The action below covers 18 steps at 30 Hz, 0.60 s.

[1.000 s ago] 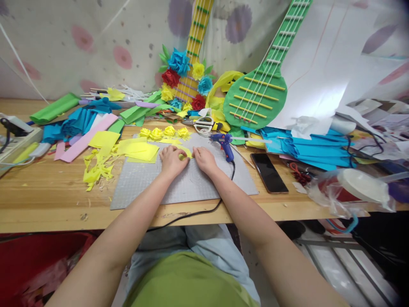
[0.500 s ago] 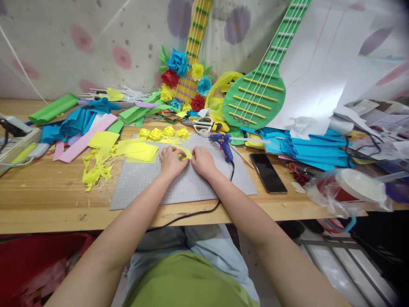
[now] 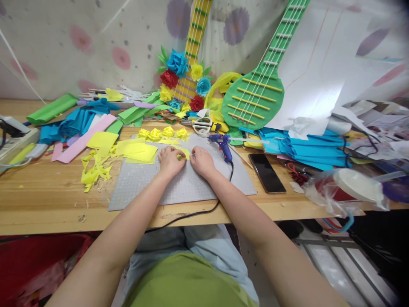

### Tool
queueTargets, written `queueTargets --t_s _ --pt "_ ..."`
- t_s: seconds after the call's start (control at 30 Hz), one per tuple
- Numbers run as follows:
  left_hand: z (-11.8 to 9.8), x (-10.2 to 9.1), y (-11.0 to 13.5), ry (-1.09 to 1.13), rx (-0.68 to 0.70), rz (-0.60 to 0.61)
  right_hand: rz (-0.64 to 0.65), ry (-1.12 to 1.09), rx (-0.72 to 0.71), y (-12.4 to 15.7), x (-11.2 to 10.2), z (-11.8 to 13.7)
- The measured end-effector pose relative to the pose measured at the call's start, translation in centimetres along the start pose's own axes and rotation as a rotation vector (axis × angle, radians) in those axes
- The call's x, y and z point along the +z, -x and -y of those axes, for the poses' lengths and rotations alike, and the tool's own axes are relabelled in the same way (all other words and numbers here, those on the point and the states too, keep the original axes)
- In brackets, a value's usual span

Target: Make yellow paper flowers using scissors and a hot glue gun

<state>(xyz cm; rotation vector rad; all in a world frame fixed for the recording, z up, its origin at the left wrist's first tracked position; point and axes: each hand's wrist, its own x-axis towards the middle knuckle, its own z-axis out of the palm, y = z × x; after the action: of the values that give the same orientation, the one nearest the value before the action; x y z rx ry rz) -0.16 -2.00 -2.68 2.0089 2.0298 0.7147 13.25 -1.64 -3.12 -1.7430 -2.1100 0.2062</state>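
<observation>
On the far half of the grey cutting mat [image 3: 134, 187], the left hand [image 3: 171, 161] pinches a small piece of yellow paper [image 3: 185, 152], while the right hand [image 3: 202, 161] curls at its right edge, whether gripping I cannot tell. Beyond sit four yellow paper flowers [image 3: 155, 134], with yellow sheets [image 3: 142, 152] to the left and a blue glue gun [image 3: 224, 147] rightward.
</observation>
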Motion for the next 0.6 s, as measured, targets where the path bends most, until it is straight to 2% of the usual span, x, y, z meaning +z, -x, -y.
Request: queueTargets --t_s 0.2,0.33,0.47,0.6 --pt "0.8 -0.8 0.0 0.065 0.028 0.033 -0.001 -0.004 0.000 0.0 0.0 -0.1" --pt "2.9 -1.8 -0.5 0.089 0.052 -0.012 0.007 -0.068 0.011 0.0 -0.3 -0.2" --pt "4.7 -2.7 -1.0 0.035 0.076 0.003 0.010 -0.180 0.003 0.0 -0.8 -0.6" --pt "4.1 -2.7 -0.6 -0.061 0.097 -0.001 -0.031 -0.217 -0.076 0.0 -0.9 -1.1"
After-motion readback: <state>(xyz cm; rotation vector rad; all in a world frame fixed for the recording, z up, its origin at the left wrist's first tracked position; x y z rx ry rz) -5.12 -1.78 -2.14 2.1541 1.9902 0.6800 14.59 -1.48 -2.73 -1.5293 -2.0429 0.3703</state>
